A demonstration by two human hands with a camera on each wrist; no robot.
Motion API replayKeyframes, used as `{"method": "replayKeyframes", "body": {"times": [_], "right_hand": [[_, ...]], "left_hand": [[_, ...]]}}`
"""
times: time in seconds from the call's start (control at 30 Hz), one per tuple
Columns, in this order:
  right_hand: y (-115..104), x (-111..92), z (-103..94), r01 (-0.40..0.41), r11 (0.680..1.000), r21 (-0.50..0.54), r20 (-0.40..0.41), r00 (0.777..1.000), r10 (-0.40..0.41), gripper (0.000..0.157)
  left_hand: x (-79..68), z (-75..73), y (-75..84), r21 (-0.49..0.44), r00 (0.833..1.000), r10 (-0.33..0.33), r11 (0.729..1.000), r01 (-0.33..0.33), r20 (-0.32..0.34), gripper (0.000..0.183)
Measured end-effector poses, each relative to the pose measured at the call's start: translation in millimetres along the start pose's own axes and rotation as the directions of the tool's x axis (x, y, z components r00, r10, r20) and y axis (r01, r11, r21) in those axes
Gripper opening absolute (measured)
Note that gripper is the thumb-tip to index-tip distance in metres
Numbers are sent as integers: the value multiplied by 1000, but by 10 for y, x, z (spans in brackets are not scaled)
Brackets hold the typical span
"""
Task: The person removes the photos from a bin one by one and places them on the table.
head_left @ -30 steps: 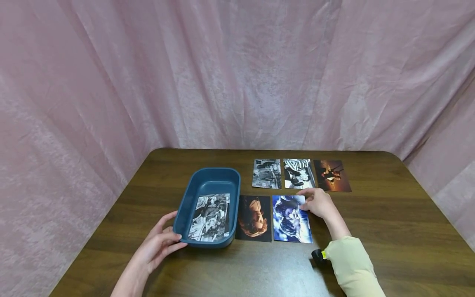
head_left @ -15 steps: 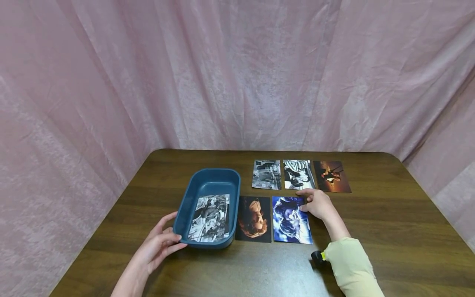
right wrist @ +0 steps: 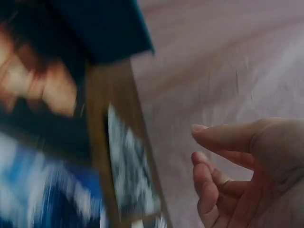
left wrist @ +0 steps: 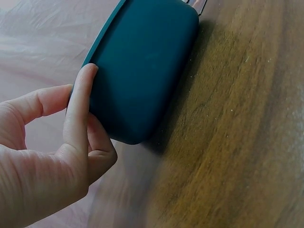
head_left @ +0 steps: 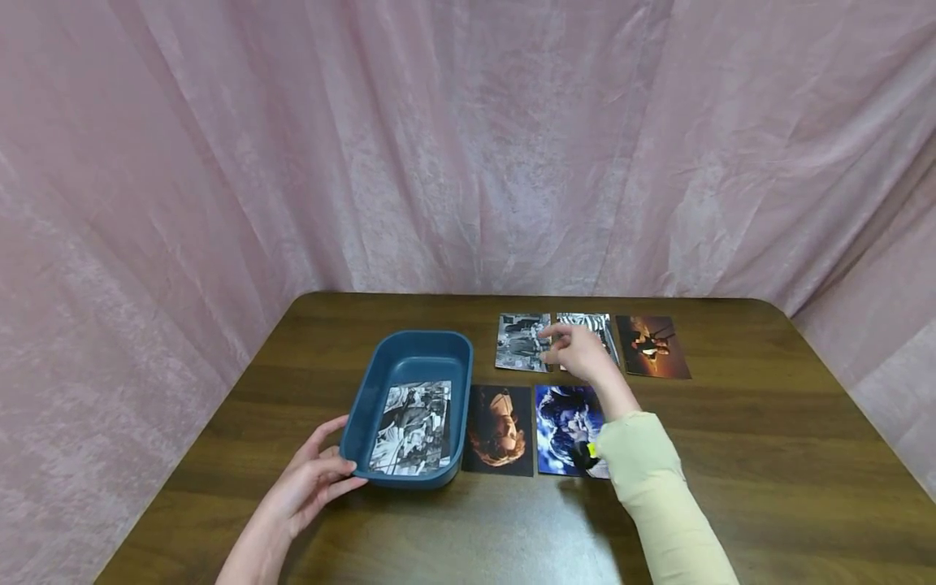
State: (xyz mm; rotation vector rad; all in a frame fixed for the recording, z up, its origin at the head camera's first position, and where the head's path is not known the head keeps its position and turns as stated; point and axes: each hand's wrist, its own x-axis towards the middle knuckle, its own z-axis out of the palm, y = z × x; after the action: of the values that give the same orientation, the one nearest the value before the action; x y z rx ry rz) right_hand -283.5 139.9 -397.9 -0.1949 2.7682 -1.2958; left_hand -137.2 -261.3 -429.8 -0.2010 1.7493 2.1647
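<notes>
My left hand (head_left: 310, 475) grips the near-left corner of a deep blue plastic tub (head_left: 458, 390). In the left wrist view, its thumb and fingers (left wrist: 78, 111) bend around the tub's corner. A black-and-white photo card (head_left: 413, 428) lies inside the tub. My right hand (head_left: 581, 349) hovers over the far row, between a black-and-white group photo card (head_left: 522, 341) and a striped-looking one (head_left: 600, 322) that it partly covers. In the right wrist view, the hand (right wrist: 237, 171) is empty, its thumb apart from its bent fingers.
A dark portrait card (head_left: 502, 431) lies beside the tub, and a blue-toned card (head_left: 559, 422) sits right of it, partly hidden by the sleeve (head_left: 643, 455). An orange-brown card (head_left: 653, 345) ends the far row. Pink curtain (head_left: 468, 146) hangs behind the wooden table (head_left: 775, 439).
My right hand has left the blue-toned card's upper right corner and moved up and left over the far row. That card stays in place. The left hand and tub have not moved.
</notes>
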Motion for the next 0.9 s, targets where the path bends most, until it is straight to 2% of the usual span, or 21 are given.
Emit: {"method": "replayKeyframes", "body": {"times": [0.27, 0.43, 0.53, 0.73, 0.83, 0.9], "right_hand": [[-696, 401, 429, 163, 987, -8, 42, 986, -163, 31], [-1062, 601, 737, 256, 967, -5, 68, 964, -256, 28], [-1225, 660, 962, 308, 951, -38, 65, 950, -305, 25], [-1279, 661, 1421, 393, 909, -136, 47, 919, -390, 20], [-1239, 641, 1558, 404, 891, -208, 108, 915, -389, 17], [-1221, 611, 1605, 396, 878, -269, 194, 915, -353, 19]], "left_hand": [[4, 2, -28, -19, 1000, -12, 1000, 12, 17, 66], [7, -11, -31, -22, 1000, -9, 1000, 10, 10, 66], [9, -11, -45, -23, 1000, -5, 1000, 6, 14, 66], [28, 18, -56, -20, 1000, -24, 1000, 24, 3, 68], [38, 29, -48, -12, 1000, -28, 1000, 28, 6, 68], [37, 32, -43, -15, 1000, -26, 1000, 26, 7, 69]]}}
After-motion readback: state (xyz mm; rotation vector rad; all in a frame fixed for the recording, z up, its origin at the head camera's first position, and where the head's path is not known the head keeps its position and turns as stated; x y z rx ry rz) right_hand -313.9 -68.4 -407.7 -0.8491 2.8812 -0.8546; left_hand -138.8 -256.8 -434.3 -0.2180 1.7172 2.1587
